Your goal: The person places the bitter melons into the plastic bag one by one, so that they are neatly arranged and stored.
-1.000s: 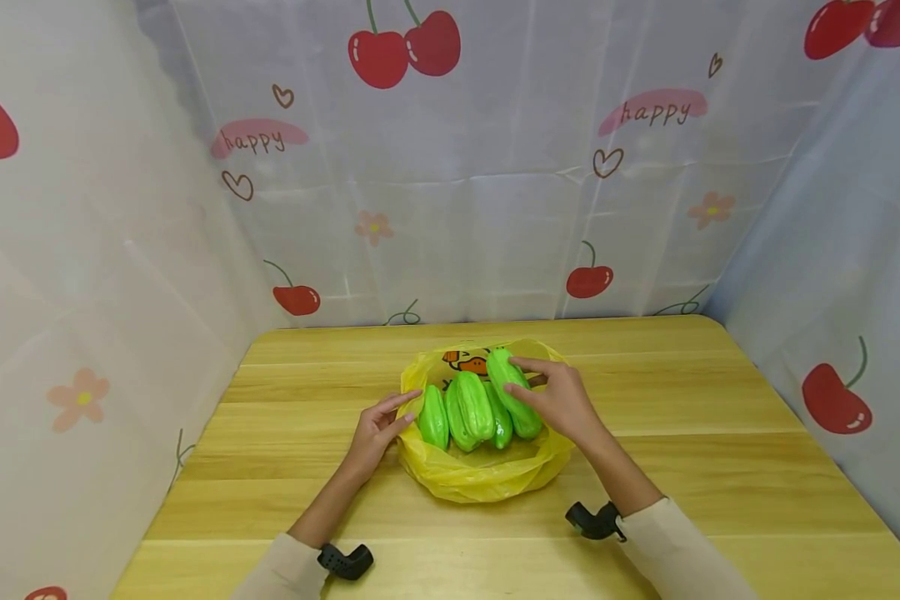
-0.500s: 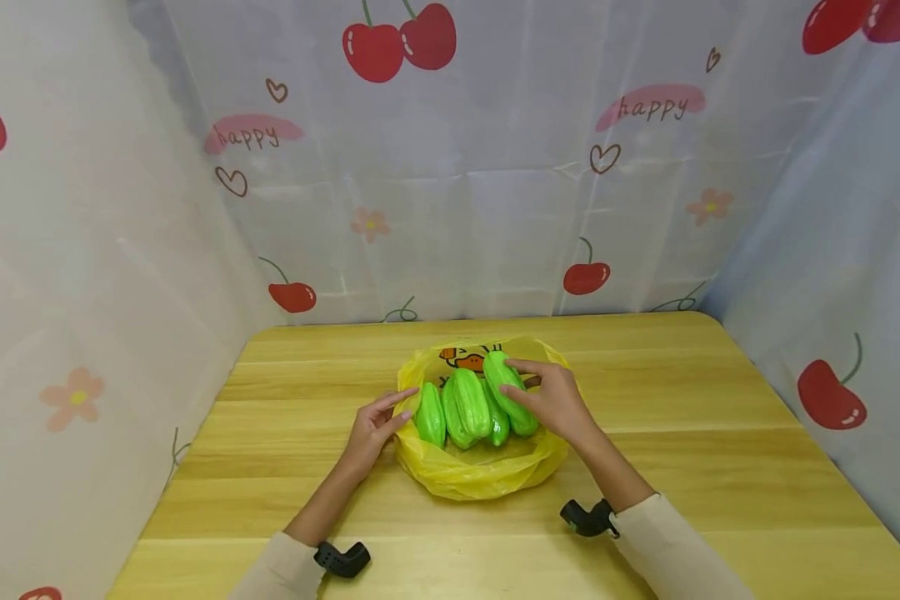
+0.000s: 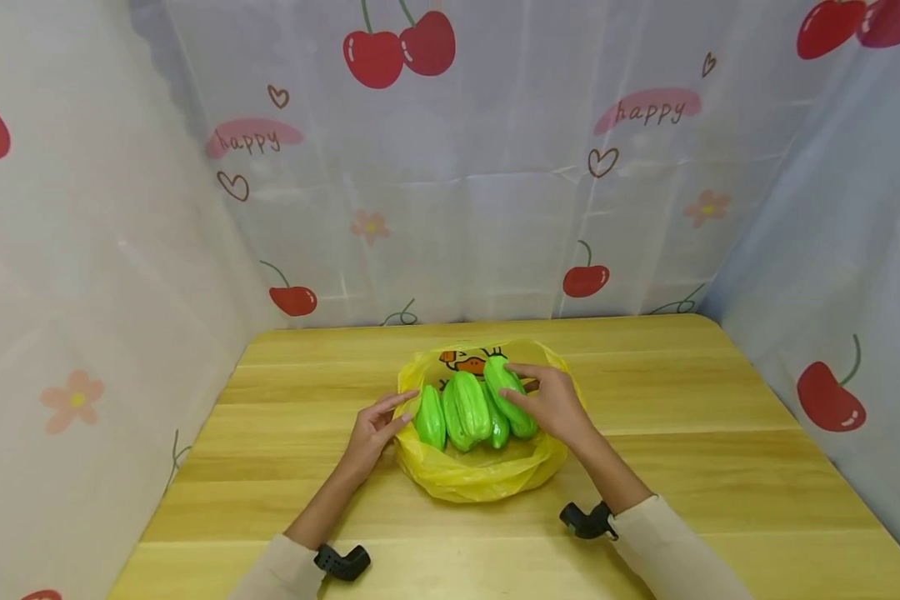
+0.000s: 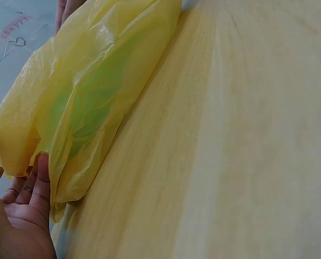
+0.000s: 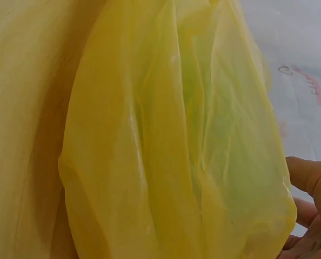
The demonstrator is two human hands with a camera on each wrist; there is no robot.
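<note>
A yellow plastic bag (image 3: 480,487) stands with its mouth wide on the table and a duck face printed on its inner back wall. Inside lie several glossy green ridged vegetables (image 3: 471,408), elongated like small gourds; the exact kind is unclear. My right hand (image 3: 558,404) holds the rightmost green ridged vegetable (image 3: 512,400) between thumb and fingers, leaning against the others. At the bag's left rim my left hand (image 3: 371,433) pinches the plastic between thumb and fingers. The left wrist view shows those fingers (image 4: 41,183) against the bag's outside; in the right wrist view the bag hides most of the right hand.
The wooden table (image 3: 720,467) extends around the bag on all sides. White curtains (image 3: 480,225) with cherry prints enclose it at the back, left and right. A black wrist camera (image 3: 342,563) sits on the left cuff, another wrist camera (image 3: 588,521) on the right.
The vegetable in my right hand has sunk slightly lower into the bag, the hand moving with it. My left hand stays at the bag's rim. The head view shifts slightly.
</note>
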